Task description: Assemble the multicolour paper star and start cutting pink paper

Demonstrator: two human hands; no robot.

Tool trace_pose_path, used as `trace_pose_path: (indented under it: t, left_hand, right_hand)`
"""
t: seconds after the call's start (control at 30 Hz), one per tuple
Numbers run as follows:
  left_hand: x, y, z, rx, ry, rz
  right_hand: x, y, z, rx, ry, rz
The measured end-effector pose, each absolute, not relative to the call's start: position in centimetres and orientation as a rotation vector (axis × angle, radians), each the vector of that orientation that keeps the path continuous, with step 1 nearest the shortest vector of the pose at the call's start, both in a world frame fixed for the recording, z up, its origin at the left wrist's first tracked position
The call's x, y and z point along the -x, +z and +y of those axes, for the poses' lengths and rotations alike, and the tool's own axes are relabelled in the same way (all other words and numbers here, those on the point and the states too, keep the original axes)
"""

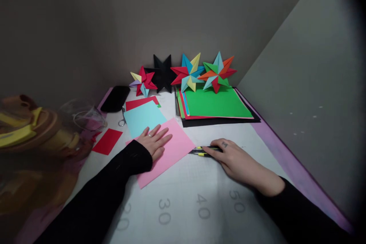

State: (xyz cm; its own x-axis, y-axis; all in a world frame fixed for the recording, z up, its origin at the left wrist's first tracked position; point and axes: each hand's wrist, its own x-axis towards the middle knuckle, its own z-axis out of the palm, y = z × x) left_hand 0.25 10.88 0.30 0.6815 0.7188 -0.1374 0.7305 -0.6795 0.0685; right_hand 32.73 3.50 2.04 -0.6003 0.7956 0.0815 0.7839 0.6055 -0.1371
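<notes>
My left hand [154, 143] lies flat with its fingers spread on a pink sheet of paper [174, 152]. That sheet overlaps a light blue sheet [144, 116], which partly covers a red piece of paper [138, 103]. To the right of the pink sheet's corner, my right hand [228, 158] is closed over a black-and-yellow utility knife [197, 151] resting on the white surface. Two yellow parts show at its left end, and my fingers hide the rest. I cannot tell whether a second tool lies beside it.
Folded paper stars [190, 73] stand against the back wall. Below them rests a stack of coloured sheets [217, 103]. Scissors [122, 120], a black phone [116, 99] and a small red paper [108, 142] are on the left, near a blurred brown-and-yellow object [31, 126]. Printed numbers mark the white surface [220, 225].
</notes>
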Motion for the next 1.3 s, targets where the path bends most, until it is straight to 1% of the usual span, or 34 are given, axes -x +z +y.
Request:
trace_pose_path:
  t: [1.3]
  left_hand:
    - [-0.5, 0.6, 11.0, -2.708, -0.164, 1.200]
  right_hand:
    - [-31.2, 2.9, 2.7, 1.265, 0.130, -2.796]
